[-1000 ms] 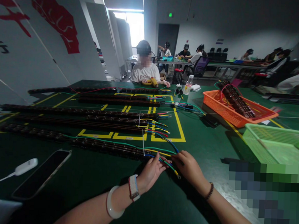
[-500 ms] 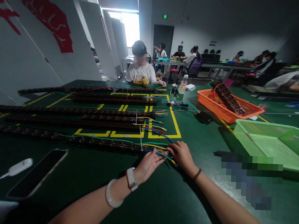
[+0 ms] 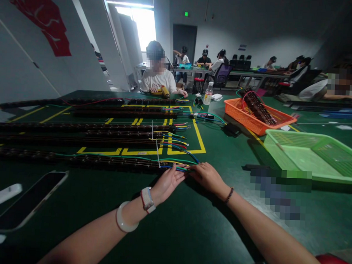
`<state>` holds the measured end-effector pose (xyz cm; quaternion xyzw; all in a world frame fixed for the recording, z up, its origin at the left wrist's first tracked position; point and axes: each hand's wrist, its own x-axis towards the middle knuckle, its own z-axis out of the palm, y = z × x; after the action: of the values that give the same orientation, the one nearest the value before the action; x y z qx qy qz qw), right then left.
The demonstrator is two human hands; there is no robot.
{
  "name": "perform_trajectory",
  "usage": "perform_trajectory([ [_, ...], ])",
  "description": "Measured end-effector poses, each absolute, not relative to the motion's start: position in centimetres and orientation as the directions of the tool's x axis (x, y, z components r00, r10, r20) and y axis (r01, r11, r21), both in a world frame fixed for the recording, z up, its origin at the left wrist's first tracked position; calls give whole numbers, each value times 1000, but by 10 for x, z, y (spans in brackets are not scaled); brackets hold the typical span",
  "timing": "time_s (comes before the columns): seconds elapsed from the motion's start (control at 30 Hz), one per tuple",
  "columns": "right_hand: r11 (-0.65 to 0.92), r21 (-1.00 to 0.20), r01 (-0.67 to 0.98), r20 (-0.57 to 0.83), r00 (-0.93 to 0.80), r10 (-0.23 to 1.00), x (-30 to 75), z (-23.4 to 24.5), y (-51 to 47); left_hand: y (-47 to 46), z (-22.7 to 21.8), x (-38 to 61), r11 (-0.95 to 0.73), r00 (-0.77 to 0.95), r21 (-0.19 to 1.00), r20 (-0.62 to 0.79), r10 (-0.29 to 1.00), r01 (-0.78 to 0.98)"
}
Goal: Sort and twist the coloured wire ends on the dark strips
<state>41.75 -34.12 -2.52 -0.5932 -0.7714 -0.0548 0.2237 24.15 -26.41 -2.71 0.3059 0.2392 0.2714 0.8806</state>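
Observation:
In the head view, a long dark wire harness (image 3: pixel 104 162) lies across the near part of the table, with green, yellow and blue wires (image 3: pixel 167 161) leaving its right end. My left hand (image 3: pixel 168 183), palm turned up, has these wires between its thumb and nearly straight fingers. My right hand (image 3: pixel 209 179) is closed over the wires' end from the right, its fingertips touching those of my left. The wire tips are hidden under it. Just behind my right hand is the end of a blue wire (image 3: pixel 192 157). A white cable tie (image 3: pixel 158 153) crosses the harness.
More dark harnesses (image 3: pixel 120 141) lie behind, over yellow tape marks (image 3: pixel 201 137). A phone (image 3: pixel 30 199) is at the left. An orange basket (image 3: pixel 259 127) holding a dark bundle and a green basket (image 3: pixel 308 175) stand right. Opposite sits a person (image 3: pixel 159 78) near a yellow heat gun (image 3: pixel 165 92).
My right hand has closed further over the wire ends, and the ring terminal that showed beyond my fingers is now covered. The whole view has shifted slightly.

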Motion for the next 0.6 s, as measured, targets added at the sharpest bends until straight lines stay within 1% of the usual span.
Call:
perform_trajectory([
  [0.17, 176, -188, 966, 465, -71, 883, 423, -29, -339, -264, -26, 240, 673, 706, 689, -334, 624, -269],
  [0.27, 200, -209, 957, 508, -69, 859, 423, -29, -337, -265, -25, 239, 666, 708, 704, -337, 621, -248],
  [0.37, 214, -259, 942, 510, -55, 858, 423, -25, -334, -267, -24, 238, 652, 707, 709, -316, 633, -268],
  [0.47, 184, -374, 909, 459, 9, 889, 424, -18, -331, -268, -23, 237, 652, 717, 708, -303, 628, -271],
  [0.53, 159, -506, 848, 354, 36, 934, 426, -13, -329, -269, -22, 237, 652, 731, 711, -295, 615, -262],
  [0.6, 127, -647, 751, 221, 26, 975, 430, -11, -325, -269, -19, 235, 648, 741, 720, -289, 606, -249],
])
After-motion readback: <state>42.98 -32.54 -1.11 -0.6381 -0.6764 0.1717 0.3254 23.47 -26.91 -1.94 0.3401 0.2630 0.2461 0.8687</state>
